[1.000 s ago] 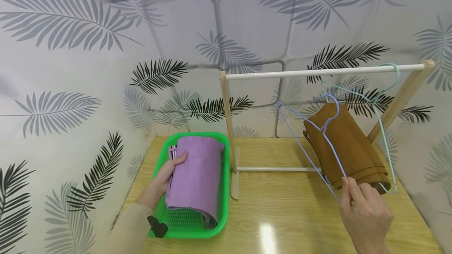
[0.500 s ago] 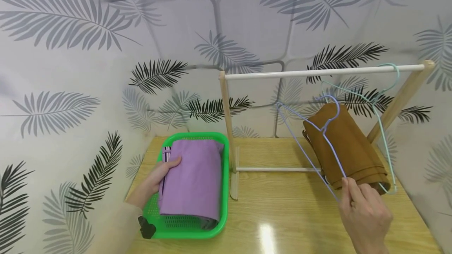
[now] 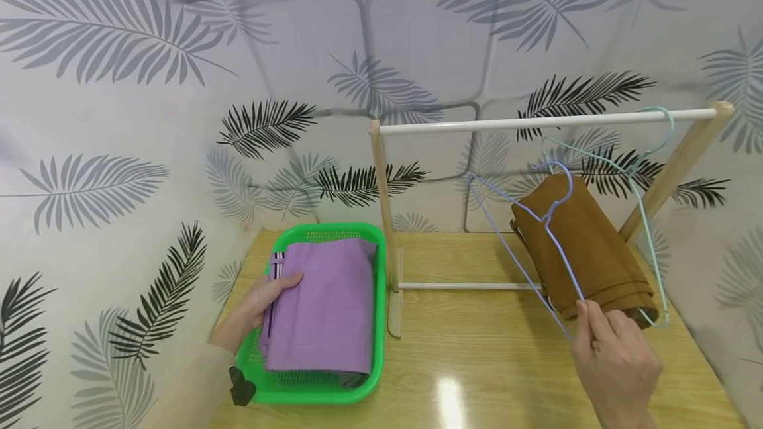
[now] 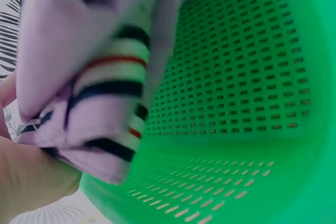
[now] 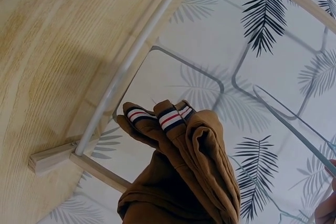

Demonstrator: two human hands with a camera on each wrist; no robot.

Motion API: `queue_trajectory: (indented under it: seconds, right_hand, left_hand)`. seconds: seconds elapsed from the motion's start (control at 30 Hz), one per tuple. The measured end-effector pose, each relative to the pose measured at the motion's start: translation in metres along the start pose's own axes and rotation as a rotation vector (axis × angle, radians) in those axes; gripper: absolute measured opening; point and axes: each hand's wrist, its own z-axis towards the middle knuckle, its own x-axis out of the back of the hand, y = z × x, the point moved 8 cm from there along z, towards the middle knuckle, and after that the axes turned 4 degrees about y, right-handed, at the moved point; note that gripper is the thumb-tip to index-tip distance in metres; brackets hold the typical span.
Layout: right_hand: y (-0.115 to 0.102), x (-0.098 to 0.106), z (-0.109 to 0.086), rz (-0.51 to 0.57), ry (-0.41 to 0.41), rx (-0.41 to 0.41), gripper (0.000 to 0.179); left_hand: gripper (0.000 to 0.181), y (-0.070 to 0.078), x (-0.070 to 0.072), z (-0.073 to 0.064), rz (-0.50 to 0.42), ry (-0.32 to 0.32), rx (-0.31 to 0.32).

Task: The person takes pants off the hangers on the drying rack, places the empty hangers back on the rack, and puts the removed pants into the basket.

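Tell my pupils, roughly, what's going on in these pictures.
A person's left hand grips a folded purple garment in or just above a green basket. The right hand pinches a bare blue hanger, its hook off the white rail. Behind it, a brown garment hangs on a mint hanger hooked near the rail's right end.

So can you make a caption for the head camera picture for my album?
Left hand grips folded purple cloth at the green basket; right hand holds a blue hanger.
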Motion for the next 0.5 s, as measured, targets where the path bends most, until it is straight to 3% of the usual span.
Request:
queue_trajectory:
  seconds: [0.5]
  right_hand:
    - [-0.0009,-0.0003,0.0004,0.001,0.001,-0.003,0.048]
  left_hand:
    - [0.065,-0.0032,0.0036,0.0105,0.148,0.093,0.036]
